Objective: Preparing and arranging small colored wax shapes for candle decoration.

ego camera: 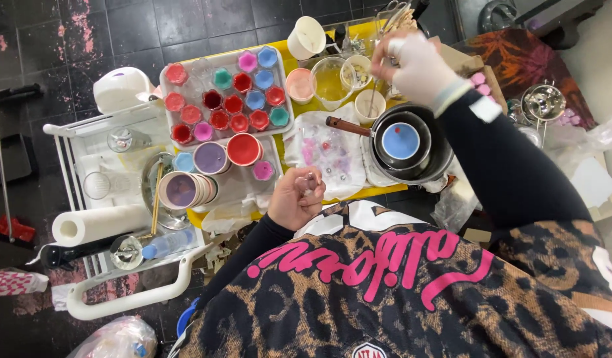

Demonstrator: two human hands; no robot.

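My right hand (415, 66), in a white glove, pinches a thin metal stirring stick (374, 93) whose lower end stands in a small white cup (370, 106). Just to the right of the cup sits a black pot (438, 159) with a wooden handle (349, 126); its inner pan holds light blue wax (400, 140). My bare left hand (294, 197) is curled near my chest around a small clear glass piece (310, 181), above a stained white cloth (326, 156).
A white tray (170, 113) of several small red, pink, blue and teal filled cups lies on the yellow table (289, 63). Larger purple (211, 158) and red (244, 148) cups stand beside it. A clear measuring jug (330, 81), a white trolley (130, 295) and a paper roll (100, 224) are nearby.
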